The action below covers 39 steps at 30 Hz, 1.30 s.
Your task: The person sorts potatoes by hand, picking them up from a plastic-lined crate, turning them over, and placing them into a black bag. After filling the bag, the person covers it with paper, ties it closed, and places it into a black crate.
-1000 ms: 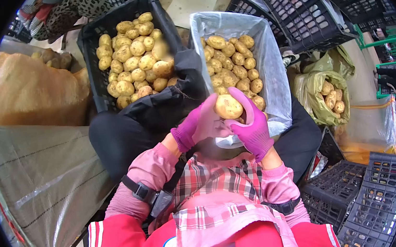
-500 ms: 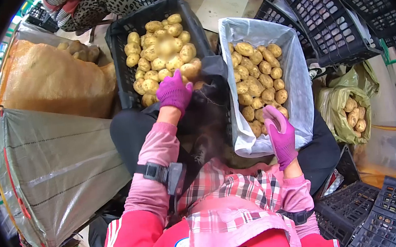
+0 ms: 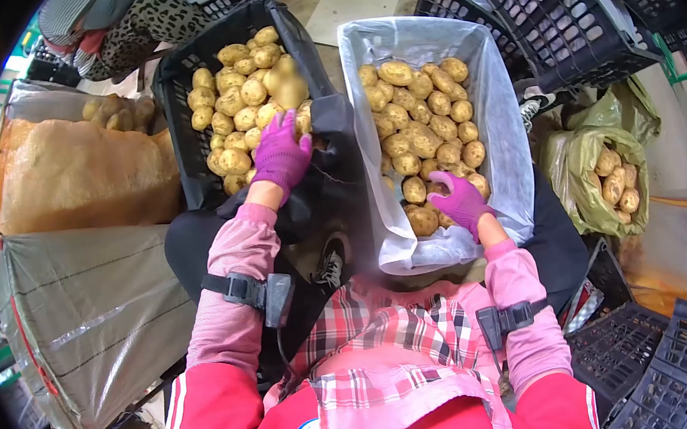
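Note:
Black crate (image 3: 171, 107), dark-lined, stands in front of me on the left, filled with potatoes (image 3: 253, 92). At its near edge my left hand (image 3: 282, 152), in a purple glove, reaches over the potatoes with its fingers stretched out and apart. To the right is a crate with a white liner (image 3: 488, 57), also holding potatoes (image 3: 423, 133). My right hand (image 3: 463, 203), gloved in purple too, is inside its near end, low over the potatoes. Its fingers are bent and spread, with no potato visible in them. The fingertips' contact with the potatoes is hard to judge.
A large orange mesh sack (image 3: 88, 174) and a grey-green sheet-covered bulk (image 3: 93, 299) stand at left. Stacked black crates (image 3: 549, 17) rise at upper right. A green bag of potatoes (image 3: 575, 190) sits at right. Another person (image 3: 148, 30) crouches at upper left.
My right hand has moved forward and down into the white-lined crate, its fingers now bent. My left hand has spread its fingers over the potatoes. The whole view has shifted slightly.

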{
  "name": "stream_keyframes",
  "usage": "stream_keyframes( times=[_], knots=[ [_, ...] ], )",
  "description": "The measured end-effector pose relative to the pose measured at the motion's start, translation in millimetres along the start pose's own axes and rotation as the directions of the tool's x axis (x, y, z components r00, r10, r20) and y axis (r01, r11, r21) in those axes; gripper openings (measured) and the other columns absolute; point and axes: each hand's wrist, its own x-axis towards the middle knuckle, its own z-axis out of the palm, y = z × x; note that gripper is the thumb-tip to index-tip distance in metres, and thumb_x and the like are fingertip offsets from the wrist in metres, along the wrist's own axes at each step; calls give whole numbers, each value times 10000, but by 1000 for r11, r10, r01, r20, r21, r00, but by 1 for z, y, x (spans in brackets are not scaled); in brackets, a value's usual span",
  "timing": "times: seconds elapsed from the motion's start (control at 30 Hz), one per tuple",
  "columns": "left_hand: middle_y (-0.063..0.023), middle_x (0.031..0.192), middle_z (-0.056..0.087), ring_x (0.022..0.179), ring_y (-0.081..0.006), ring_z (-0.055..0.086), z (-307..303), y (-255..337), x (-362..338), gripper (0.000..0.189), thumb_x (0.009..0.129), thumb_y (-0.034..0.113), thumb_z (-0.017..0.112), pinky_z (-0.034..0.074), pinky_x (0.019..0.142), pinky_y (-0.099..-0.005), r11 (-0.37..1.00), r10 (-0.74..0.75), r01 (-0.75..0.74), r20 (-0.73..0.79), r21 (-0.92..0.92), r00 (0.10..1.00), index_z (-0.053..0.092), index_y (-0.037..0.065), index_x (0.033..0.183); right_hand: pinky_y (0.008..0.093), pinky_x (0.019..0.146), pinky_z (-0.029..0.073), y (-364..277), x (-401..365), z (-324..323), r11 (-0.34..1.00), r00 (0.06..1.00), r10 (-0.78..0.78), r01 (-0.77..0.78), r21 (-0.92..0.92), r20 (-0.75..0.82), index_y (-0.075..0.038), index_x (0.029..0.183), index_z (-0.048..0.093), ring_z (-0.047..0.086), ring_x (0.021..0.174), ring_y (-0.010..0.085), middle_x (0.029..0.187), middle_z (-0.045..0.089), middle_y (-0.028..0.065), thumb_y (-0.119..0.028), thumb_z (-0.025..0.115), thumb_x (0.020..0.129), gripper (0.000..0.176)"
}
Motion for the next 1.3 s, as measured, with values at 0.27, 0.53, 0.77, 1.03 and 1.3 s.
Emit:
stream_keyframes(
  times=[0.27, 0.53, 0.77, 1.03, 1.3],
  knots=[
    [-175, 1407, 489, 1293, -334, 468, 28, -16, 17, 607, 810, 191, 686, 378, 1082, -403, 985, 37, -40, -19, -167, 999, 496, 111, 1382, 401, 1001, 475, 11, 47, 80, 790, 687, 480, -69, -609, 545, -169, 1332, 569, 591, 1178, 328, 1311, 594, 154, -373, 716, 708, 672],
    [-134, 1405, 489, 1186, -364, 529, 26, -22, 31, 658, 746, 245, 759, 438, 1003, -424, 998, 51, -49, 44, -47, 998, 506, 165, 1348, 425, 960, 487, 18, 44, 57, 866, 772, 394, -129, -484, 499, -131, 1239, 636, 609, 1129, 360, 1269, 613, 178, -460, 738, 706, 635],
    [-199, 1153, 648, 1093, -364, 608, 30, -20, 38, 585, 811, 321, 732, 479, 939, -429, 941, -127, 153, 102, -303, 987, 522, 83, 1302, 333, 819, 555, -23, 7, -8, 845, 959, 205, -275, 458, 197, -58, 1246, 599, 639, 1025, 200, 1129, 638, 114, -382, 724, 845, 530],
    [-208, 1146, 639, 1035, -363, 624, 19, -5, 28, 500, 872, 281, 661, 497, 896, -411, 937, -25, -28, -149, -347, 989, 537, 40, 1292, 430, 1022, 455, -115, -45, -34, 114, 998, 48, -54, 992, 49, -12, 1404, 418, 548, 1222, 274, 1329, 533, 160, -405, 578, 916, 646],
    [-114, 1210, 575, 878, -178, 678, -96, 105, -104, 579, 997, 431, 497, 578, 766, -281, 126, 452, 579, 566, -806, 689, 364, 63, 1424, 407, 1118, 339, -169, -75, -30, 337, 972, -210, 171, 926, -104, -17, 1469, 324, 419, 1354, 293, 1473, 399, 190, -405, 681, 823, 834]
  ],
)
